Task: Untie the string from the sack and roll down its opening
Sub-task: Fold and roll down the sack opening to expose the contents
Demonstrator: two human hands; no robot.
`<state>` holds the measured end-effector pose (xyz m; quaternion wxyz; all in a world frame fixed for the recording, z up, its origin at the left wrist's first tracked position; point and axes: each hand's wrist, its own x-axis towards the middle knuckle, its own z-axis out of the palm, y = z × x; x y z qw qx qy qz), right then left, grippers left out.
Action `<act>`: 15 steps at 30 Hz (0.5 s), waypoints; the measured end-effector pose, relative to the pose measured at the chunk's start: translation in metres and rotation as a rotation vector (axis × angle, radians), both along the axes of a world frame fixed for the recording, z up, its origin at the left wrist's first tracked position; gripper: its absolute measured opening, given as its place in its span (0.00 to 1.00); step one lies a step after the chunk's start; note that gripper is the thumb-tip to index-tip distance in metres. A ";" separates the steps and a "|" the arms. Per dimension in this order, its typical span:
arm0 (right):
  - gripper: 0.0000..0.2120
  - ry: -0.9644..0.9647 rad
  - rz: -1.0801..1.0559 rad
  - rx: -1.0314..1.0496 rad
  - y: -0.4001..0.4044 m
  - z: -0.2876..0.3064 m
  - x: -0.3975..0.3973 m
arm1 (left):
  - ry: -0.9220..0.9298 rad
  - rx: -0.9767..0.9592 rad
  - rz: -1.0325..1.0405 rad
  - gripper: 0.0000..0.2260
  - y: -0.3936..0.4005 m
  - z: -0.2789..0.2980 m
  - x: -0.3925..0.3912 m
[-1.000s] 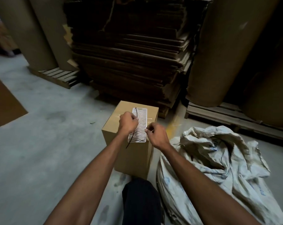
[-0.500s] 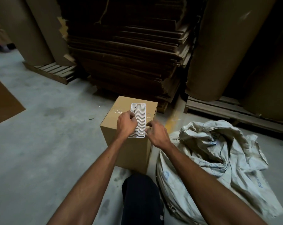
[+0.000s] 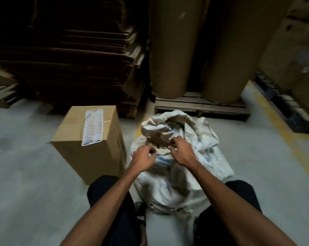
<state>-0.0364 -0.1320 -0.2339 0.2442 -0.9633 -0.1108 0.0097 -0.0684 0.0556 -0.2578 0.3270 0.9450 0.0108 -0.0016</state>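
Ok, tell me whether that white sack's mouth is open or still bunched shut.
Bunched shut: the crumpled white woven sack has its neck gathered into folds; no opening shows. Whether string remains, cannot tell.

Both forearms bare, no sleeves visible. Left hand [image 3: 144,157] and right hand [image 3: 183,151] ungloved, no jewellery seen. Dark trousers [image 3: 112,201] on both legs.

White comb strip [image 3: 93,127] lies on cardboard box [image 3: 89,148].
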 end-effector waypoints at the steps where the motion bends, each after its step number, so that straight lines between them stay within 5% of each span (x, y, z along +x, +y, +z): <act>1: 0.13 0.007 -0.028 -0.031 -0.022 -0.004 -0.003 | 0.016 0.028 -0.031 0.08 -0.013 -0.004 0.000; 9: 0.30 0.174 -0.247 -0.022 -0.118 -0.060 -0.014 | -0.005 0.105 -0.207 0.16 -0.092 -0.017 0.030; 15: 0.32 0.298 -0.033 0.006 -0.122 -0.072 -0.022 | 0.064 0.007 -0.129 0.27 -0.111 -0.045 0.037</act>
